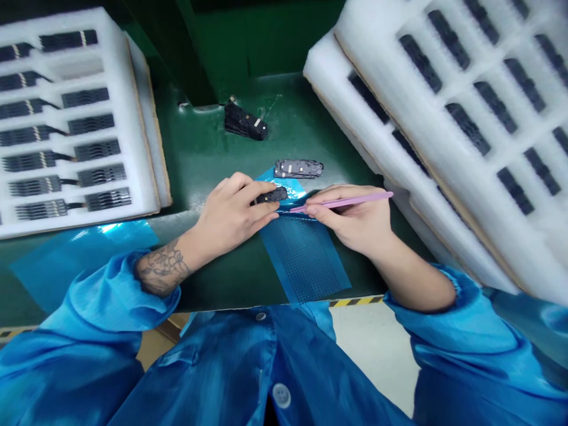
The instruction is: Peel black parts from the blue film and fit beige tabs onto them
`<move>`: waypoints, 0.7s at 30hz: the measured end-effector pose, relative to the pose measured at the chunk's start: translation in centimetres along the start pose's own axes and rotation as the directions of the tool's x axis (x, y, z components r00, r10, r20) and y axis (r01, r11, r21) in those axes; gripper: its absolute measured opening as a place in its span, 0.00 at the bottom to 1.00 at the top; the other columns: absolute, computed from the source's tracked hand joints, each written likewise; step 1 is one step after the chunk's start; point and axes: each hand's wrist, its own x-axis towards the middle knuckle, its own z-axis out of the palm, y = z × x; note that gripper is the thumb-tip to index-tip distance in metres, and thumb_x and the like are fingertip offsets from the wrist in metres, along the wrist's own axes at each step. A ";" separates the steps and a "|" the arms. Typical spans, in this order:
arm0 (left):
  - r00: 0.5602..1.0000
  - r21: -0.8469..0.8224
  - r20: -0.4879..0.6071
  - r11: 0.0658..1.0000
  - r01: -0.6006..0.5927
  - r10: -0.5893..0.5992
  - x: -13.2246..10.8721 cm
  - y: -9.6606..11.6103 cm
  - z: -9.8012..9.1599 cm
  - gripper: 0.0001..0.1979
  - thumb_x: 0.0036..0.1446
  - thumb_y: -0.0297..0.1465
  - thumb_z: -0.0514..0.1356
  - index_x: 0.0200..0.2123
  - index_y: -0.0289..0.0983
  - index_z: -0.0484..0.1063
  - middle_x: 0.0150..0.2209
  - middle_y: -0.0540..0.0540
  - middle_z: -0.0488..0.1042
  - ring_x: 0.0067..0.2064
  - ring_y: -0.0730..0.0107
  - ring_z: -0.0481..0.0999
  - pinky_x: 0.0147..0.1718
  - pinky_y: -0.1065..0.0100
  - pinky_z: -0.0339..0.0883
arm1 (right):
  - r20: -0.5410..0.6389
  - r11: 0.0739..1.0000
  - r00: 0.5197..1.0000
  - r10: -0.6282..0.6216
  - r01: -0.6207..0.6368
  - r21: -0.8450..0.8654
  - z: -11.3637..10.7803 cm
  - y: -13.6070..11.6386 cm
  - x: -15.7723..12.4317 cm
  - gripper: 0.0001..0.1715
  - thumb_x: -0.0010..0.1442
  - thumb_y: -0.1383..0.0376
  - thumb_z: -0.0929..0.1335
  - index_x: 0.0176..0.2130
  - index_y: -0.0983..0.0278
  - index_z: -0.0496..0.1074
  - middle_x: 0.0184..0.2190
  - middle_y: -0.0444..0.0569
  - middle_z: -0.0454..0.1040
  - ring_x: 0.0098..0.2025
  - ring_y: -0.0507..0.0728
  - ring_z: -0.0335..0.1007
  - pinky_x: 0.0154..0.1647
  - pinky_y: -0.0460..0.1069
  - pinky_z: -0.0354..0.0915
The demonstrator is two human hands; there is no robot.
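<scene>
The black part [271, 194] pinched by left hand [235, 210]
the tweezers [350, 202] pinched by right hand [355, 225]; part judged light, stiff; best held edgewise

The left hand [231, 210] is covering much of the small black part [271, 194]; the right hand [355, 228] is hiding part of the pink tweezers [359, 202]; picture edges are cutting off the foam trays [373, 41].

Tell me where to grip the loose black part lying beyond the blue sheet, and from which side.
Pinch the loose black part across its narrow width near the middle, coming from above: it lies flat, long side left to right, both long edges probably free.
</scene>
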 end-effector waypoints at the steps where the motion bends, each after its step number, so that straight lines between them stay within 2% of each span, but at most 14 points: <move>1: 1.000 0.002 -0.001 1.000 0.000 0.000 0.0 0.0 0.0 0.10 0.66 0.37 0.63 0.47 0.43 0.81 0.53 0.45 0.78 0.48 0.61 0.71 0.42 0.60 0.70 | 0.001 1.000 1.000 -0.004 0.004 0.001 0.0 0.0 0.0 0.03 0.56 0.64 0.78 0.35 0.59 0.84 0.33 0.45 0.85 0.33 0.54 0.81 0.36 0.49 0.77; 12: 0.999 0.002 -0.025 1.000 -0.023 0.023 0.2 0.1 -0.2 0.10 0.66 0.37 0.63 0.46 0.41 0.81 0.53 0.45 0.78 0.47 0.61 0.72 0.41 0.60 0.70 | -0.001 1.000 1.000 -0.023 0.023 0.011 0.1 -0.1 0.1 0.03 0.56 0.65 0.78 0.34 0.60 0.83 0.32 0.45 0.84 0.32 0.54 0.81 0.35 0.49 0.76; 18: 0.997 -0.003 -0.033 0.998 -0.069 0.068 0.1 0.1 -0.4 0.14 0.64 0.40 0.65 0.47 0.40 0.80 0.54 0.43 0.77 0.47 0.56 0.73 0.40 0.57 0.72 | -0.096 0.991 0.990 0.105 -0.096 0.092 0.3 -0.5 0.2 0.04 0.57 0.63 0.77 0.32 0.61 0.82 0.26 0.46 0.82 0.26 0.54 0.78 0.26 0.49 0.74; 21: 0.996 -0.085 -0.063 0.994 -0.071 0.066 0.1 0.1 -0.5 0.15 0.63 0.41 0.65 0.48 0.39 0.78 0.55 0.41 0.77 0.48 0.57 0.75 0.44 0.55 0.73 | -0.171 0.985 0.974 0.150 -0.133 0.106 0.5 -0.7 0.5 0.05 0.59 0.62 0.76 0.32 0.61 0.81 0.25 0.46 0.81 0.25 0.54 0.78 0.27 0.50 0.76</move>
